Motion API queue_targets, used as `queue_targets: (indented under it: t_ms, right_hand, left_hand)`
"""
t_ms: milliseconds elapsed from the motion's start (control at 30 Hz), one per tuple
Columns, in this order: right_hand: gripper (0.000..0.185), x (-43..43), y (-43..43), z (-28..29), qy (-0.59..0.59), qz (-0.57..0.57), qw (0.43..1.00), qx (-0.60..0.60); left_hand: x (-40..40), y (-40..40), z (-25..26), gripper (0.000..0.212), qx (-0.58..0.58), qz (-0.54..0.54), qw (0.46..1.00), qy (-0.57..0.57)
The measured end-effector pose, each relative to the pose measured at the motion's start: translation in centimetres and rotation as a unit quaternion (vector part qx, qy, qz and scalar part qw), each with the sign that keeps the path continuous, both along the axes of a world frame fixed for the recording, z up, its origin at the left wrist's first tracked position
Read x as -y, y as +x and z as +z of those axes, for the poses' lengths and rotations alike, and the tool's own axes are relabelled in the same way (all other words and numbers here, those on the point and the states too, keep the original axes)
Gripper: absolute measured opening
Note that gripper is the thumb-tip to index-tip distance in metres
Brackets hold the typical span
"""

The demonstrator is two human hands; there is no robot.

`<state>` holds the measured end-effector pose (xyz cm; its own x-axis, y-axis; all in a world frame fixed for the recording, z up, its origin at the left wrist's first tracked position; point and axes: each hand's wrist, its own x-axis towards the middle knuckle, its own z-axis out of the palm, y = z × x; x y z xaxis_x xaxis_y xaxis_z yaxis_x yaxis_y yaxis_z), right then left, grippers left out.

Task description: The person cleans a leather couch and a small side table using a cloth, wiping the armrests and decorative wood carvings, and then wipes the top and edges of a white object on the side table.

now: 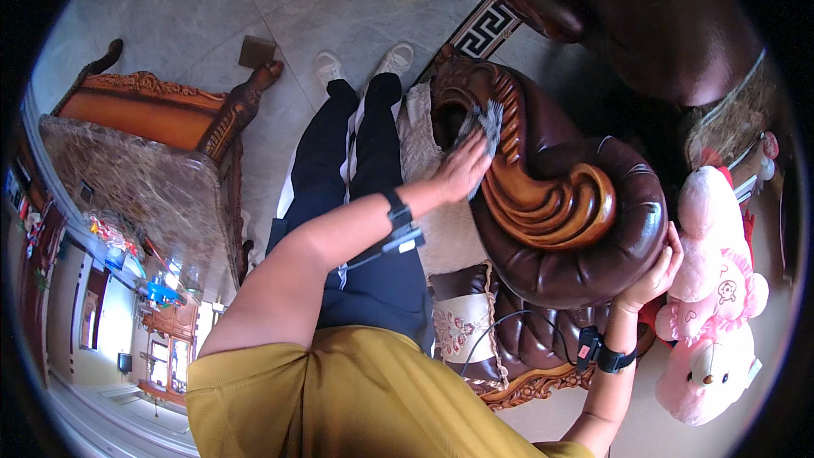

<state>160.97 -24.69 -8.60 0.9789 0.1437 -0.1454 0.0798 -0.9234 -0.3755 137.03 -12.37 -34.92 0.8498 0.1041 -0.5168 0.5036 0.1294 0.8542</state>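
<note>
My left hand (469, 166) holds a grey cloth (488, 121) against the carved wooden front of a sofa armrest. The cloth lies at the edge of the ribbed, curling wood scroll (550, 207), and part of it is hidden under my fingers. Glossy dark brown leather padding (572, 280) wraps around the scroll in a roll. On the outer side of that roll rests my right hand (658, 270), fingers spread along the leather and nothing visible in its grasp. A pale patterned seat cover (445, 222) runs beside the armrest, next to my legs.
A pink plush bear (706, 318) lies close to my right hand. A cushion with an embroidered panel (463, 326) sits below the armrest. A thin black cable (489, 331) leads towards my right wrist. To the left stands a marble-topped carved table (146, 184). Dark leather furniture (636, 19) fills the upper right.
</note>
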Motion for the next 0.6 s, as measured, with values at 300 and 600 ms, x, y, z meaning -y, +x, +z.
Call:
queue_targets:
  t_ms: [300, 600]
  right_hand:
    - [0.032, -0.8, 0.0, -0.3, -0.011, 0.024, 1.0, 0.003]
    - [0.031, 0.3, -0.1, -0.1, 0.024, -0.008, 1.0, -0.001]
  left_hand:
    - [-2.9, 9.1, -8.6, 0.053, -0.142, 0.038, 0.989, -0.003]
    - [0.0, 1.8, 1.5, 0.057, -0.083, 0.033, 0.996, -0.029]
